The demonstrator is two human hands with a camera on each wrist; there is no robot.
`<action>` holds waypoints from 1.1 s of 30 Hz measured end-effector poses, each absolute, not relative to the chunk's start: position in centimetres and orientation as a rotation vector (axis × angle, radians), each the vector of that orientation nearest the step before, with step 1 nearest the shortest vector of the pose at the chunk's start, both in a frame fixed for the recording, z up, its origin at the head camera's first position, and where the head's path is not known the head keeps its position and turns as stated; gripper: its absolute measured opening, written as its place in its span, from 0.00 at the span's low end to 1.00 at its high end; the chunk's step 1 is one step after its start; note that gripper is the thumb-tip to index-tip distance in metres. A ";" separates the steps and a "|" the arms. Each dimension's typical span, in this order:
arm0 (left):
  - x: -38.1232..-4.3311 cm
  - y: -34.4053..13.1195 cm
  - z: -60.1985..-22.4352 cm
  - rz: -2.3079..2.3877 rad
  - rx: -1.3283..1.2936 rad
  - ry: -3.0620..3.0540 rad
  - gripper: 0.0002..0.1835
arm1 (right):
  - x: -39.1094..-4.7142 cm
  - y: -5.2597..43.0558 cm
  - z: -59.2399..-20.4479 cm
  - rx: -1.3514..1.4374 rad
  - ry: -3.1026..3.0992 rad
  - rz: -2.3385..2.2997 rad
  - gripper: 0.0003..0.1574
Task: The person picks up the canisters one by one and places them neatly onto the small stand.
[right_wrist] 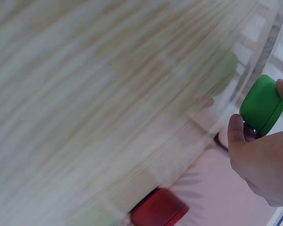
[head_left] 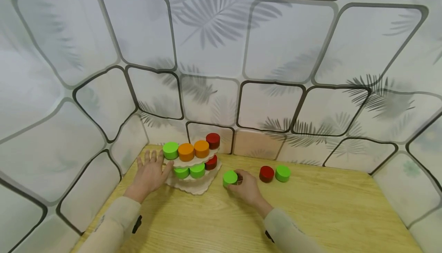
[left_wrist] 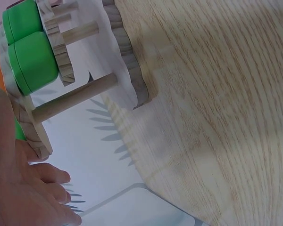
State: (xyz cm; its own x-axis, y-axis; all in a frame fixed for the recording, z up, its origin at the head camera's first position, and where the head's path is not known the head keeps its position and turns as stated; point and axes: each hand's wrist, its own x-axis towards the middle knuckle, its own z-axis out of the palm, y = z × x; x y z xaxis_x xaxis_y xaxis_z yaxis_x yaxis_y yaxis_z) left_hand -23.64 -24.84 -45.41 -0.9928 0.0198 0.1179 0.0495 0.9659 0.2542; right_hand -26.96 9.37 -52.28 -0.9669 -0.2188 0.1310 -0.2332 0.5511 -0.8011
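Note:
A wooden tiered stand (head_left: 193, 188) with scalloped edges stands at the table's left. Its upper tier bears a green round block (head_left: 170, 150), two orange round blocks (head_left: 186, 152) and a red round block (head_left: 213, 140). Below are two more green blocks (head_left: 197, 170) and a red one (head_left: 211, 162), partly hidden. My left hand (head_left: 150, 174) rests at the stand's left side, fingers spread, thumb at the upper tier's edge. Just right of the stand, my right hand (head_left: 246, 187) pinches a green round block (right_wrist: 262, 104) between thumb and fingers; it looks raised off the tabletop in the right wrist view.
A red round block (head_left: 266, 174) and a green round block (head_left: 282, 173) sit side by side on the wooden table (head_left: 328, 207), right of my right hand. Patterned walls (head_left: 269, 107) enclose the table at the back and both sides.

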 end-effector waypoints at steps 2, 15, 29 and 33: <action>-23.7 -24.9 -45.4 -0.397 -0.054 -3.002 0.41 | -26.7 8.8 -52.2 0.430 -2.757 1.431 0.37; -23.7 -25.0 -45.6 -0.429 -0.055 -3.003 0.42 | -25.2 5.8 -52.2 0.567 -2.766 1.535 0.31; -23.8 -25.0 -45.5 -0.409 -0.048 -3.007 0.42 | -24.1 2.6 -52.4 0.657 -2.718 1.595 0.30; -23.8 -25.0 -45.6 -0.411 -0.047 -3.004 0.42 | -23.8 1.8 -52.4 0.659 -2.689 1.611 0.34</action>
